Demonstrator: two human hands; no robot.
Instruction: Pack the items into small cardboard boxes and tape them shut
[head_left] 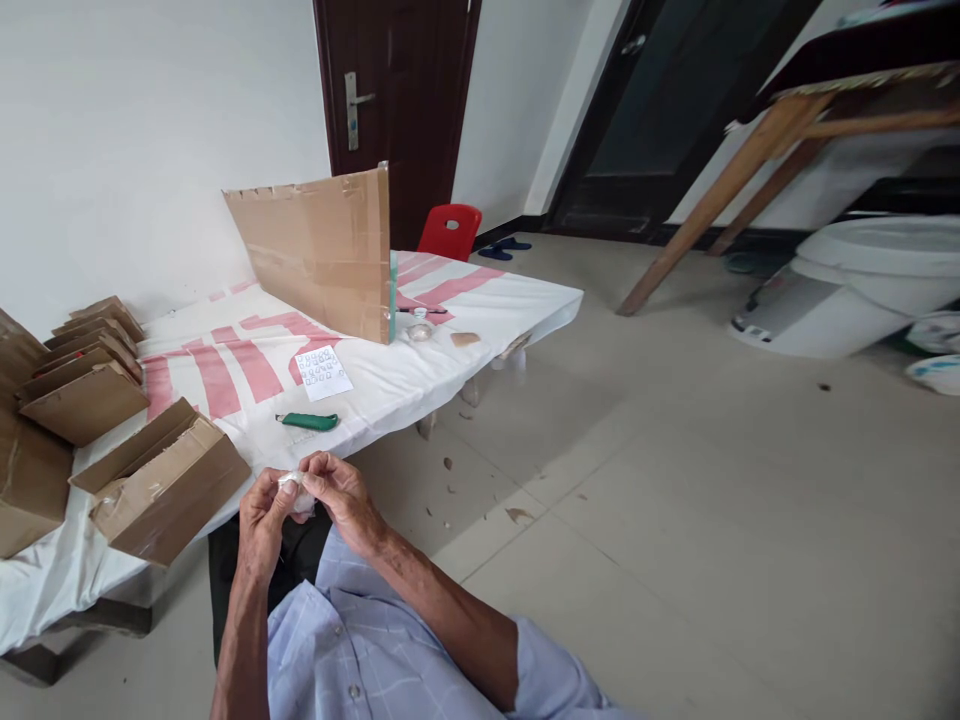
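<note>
Between my two hands is a small crumpled white wad (pixel 301 499), perhaps thin plastic or tissue; I cannot make out which. My left hand (pixel 262 515) pinches it from the left side with the thumb on top. From the right, the thumb and fingers of my right hand (pixel 341 497) close on its upper edge. Both hands are over my lap, just off the table's front edge. Beyond them on the tablecloth lies a green utility knife (pixel 309 422). A white sheet with rows of small printed marks (pixel 323 373) lies behind the knife.
An open cardboard box (pixel 169 490) sits at the table's left edge, with several more boxes (pixel 86 385) behind it. A large cardboard panel (pixel 322 255) stands upright on the table (pixel 517 300). Near it is a roll of clear tape (pixel 420 331). Scraps (pixel 517 515) litter the floor.
</note>
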